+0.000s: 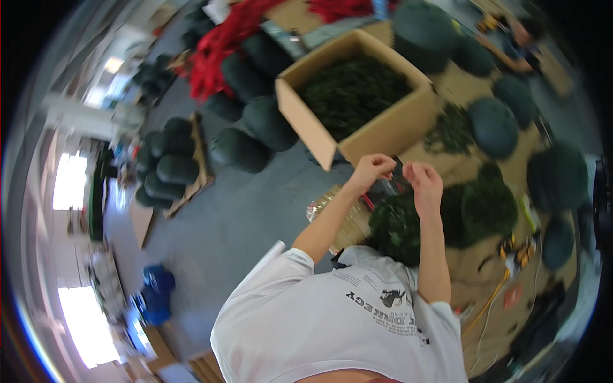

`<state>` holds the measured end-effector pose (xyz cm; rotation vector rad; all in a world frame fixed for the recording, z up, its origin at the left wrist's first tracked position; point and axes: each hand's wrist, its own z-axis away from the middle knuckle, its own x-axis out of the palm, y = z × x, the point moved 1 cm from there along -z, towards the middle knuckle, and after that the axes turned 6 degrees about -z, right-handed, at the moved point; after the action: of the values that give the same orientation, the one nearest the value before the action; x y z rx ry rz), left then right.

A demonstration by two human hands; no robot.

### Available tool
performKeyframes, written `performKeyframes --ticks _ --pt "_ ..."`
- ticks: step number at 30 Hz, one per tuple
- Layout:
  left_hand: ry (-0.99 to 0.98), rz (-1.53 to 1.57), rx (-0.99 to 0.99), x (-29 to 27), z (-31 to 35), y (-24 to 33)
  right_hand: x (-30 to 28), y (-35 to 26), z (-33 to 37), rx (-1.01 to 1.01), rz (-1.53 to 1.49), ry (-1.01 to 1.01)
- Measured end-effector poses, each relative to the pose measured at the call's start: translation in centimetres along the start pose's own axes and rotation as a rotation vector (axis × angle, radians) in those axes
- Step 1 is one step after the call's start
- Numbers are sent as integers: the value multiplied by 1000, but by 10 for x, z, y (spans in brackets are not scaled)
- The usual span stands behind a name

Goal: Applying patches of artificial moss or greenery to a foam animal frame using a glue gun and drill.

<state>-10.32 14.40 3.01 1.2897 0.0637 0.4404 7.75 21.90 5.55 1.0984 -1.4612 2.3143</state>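
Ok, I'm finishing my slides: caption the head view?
Left hand and right hand near an open cardboard box of greenery.

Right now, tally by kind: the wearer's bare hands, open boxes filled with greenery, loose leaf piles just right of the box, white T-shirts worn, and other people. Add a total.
Hands: 2, left hand and right hand
Open box of greenery: 1
Loose leaf pile: 1
White T-shirt: 1
Other person: 1
Total: 6

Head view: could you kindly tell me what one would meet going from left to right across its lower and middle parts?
Lower bright window, blue bundle, left hand, right hand, yellow-and-black tools.
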Motion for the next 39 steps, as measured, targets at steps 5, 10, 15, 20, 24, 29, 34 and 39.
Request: performKeyframes --ticks 5,10,15,20,24,29,34,39 --pt "320 -431 332 -28 67 17 43 65 3 270 110 -60" --pt "562 -806 525 -32 93 -3 73 118 -11 458 -90 -72" --pt "785 -256 134 -152 97 -90 152 125 47 580 127 -351" --pt "558 664 -35 -125 108 -66 141 175 47 511 667 -468" --pt "521 682 -25 -86 130 55 43 175 4 388 1187 -405" --pt "450 372 164 -126 138 29 -6 130 40 467 761 -401" --pt "373 -548 108 -102 126 -54 -83 22 107 411 495 -147" --pt "-364 -348 13 61 177 -31 -110 -13 111 259 236 65"
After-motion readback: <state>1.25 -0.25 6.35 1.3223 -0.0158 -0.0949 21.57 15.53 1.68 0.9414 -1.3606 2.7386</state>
